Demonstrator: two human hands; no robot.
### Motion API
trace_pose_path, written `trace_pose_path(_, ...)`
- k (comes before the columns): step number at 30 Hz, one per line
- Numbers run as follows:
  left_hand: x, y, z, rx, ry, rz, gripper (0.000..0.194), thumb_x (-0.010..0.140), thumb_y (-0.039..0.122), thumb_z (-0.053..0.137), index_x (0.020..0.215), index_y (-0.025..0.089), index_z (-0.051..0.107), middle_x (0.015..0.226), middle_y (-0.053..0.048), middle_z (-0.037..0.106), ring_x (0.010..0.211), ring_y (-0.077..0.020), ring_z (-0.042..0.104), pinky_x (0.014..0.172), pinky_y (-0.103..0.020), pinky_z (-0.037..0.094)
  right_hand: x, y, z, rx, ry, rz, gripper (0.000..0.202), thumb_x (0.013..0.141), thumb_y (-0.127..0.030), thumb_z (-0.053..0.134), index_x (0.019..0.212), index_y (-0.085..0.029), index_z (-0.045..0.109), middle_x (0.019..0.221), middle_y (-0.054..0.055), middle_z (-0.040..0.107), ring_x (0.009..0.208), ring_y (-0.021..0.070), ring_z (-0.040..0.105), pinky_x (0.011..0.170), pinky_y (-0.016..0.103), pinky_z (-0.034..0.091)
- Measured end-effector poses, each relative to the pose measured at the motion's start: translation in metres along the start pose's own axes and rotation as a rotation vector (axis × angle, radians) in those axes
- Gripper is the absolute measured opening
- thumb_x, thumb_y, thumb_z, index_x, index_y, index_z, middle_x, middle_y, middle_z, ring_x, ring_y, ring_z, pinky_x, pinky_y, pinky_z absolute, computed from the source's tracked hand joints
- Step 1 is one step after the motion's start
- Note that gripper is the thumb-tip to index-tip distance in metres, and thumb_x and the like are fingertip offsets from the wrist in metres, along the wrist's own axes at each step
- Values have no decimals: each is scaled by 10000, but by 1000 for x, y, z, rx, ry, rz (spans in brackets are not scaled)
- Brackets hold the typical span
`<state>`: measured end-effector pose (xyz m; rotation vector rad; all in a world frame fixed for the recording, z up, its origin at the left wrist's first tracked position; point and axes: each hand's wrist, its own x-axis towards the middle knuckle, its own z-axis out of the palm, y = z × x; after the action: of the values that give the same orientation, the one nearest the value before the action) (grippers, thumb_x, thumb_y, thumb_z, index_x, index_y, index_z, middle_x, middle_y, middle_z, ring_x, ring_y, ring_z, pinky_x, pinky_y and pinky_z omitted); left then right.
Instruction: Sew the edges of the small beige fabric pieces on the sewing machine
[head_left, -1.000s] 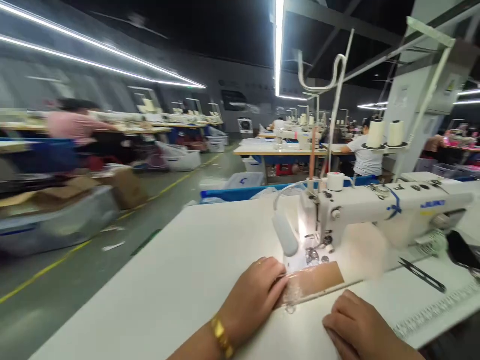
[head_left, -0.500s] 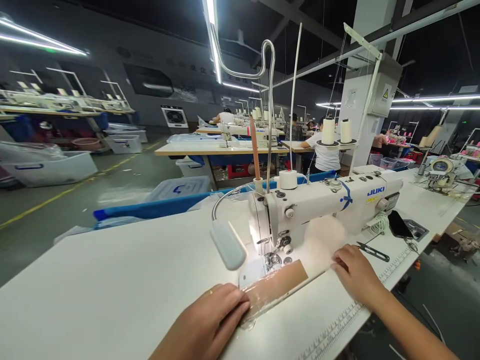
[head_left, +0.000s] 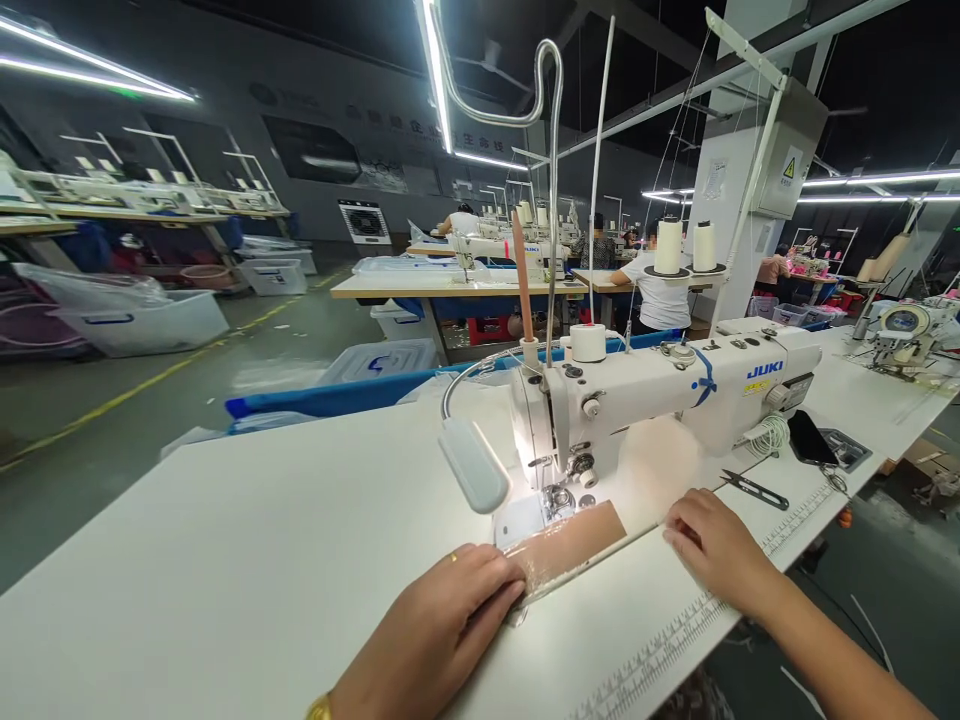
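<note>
Head view: left hand (head_left: pixel 450 625), fingers nearly together, apparently holds the left end of a flat tan film-covered strip (head_left: pixel 577 543), just before the white sewing machine (head_left: pixel 645 395). Right hand (head_left: pixel 720 550) half-curled; hold unclear. Judged step: positioning; next move calls for keeping it flat.

The brown strip (head_left: pixel 589 537) carries glossy, wrinkled clear plastic (head_left: pixel 534 562); the worktop (head_left: pixel 300 540) looks smooth, the sewing machine (head_left: pixel 645 388) glossy painted metal.
</note>
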<state>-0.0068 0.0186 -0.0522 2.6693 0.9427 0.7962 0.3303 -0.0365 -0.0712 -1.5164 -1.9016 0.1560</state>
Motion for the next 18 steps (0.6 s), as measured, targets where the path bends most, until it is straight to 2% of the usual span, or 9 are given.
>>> trace_pose_path(3,0,3,-1,-73,-29,-52,317,1045,352,427,834,237,635,793,-15,662,730,-197,618,659,-289,473,-1,-1,1,14,16,0,190,976,-157,501,802,-224,541,815,28,598,786,215,541,719,344,439)
trace_pose_path(6,5,14,-2,-242,-111,-202,362,1019,457,462,800,221,627,792,-32,660,738,-210,612,676,-312,491,-4,-12,1,47,57,1,188,1005,-185,476,832,-226,537,821,32,587,799,219,544,718,345,438)
trace_pose_path(8,11,27,1,-502,-202,-373,365,987,535,499,883,213,637,846,-48,682,784,-222,636,690,-324,526,-8,-29,5,111,60,-35,186,1015,-200,491,840,-227,548,812,24,579,801,210,552,713,332,441)
trace_pose_path(10,16,42,9,-839,-261,-563,409,933,577,569,1104,206,598,975,-75,708,900,-246,673,720,-338,567,-15,-52,13,202,18,-115,178,1020,-199,513,851,-227,563,809,17,585,796,196,559,709,314,445)
trace_pose_path(11,18,49,13,-951,-259,-631,468,891,562,633,1180,202,554,993,-79,711,922,-247,679,731,-338,573,-18,-63,17,250,-21,-171,166,1023,-198,519,871,-228,578,817,16,600,801,190,565,712,306,451)
trace_pose_path(12,20,54,17,-1005,-263,-662,498,843,513,694,1184,193,523,941,-63,710,852,-226,678,707,-324,562,-22,-72,20,298,-65,-235,143,1028,-197,520,912,-231,598,829,16,620,806,186,573,717,301,459)
trace_pose_path(15,20,57,19,-947,-231,-662,379,771,327,697,1067,186,508,717,28,635,626,-153,594,617,-279,496,-27,-86,22,364,-144,-336,134,1047,-210,504,1053,-239,635,886,31,668,835,193,592,746,310,486)
trace_pose_path(18,15,43,3,-787,-228,-714,257,777,264,606,1010,192,526,678,49,580,581,-150,554,549,-267,462,-26,-75,15,301,-122,-236,156,1061,-232,490,1033,-236,644,896,44,657,853,210,597,744,327,493)
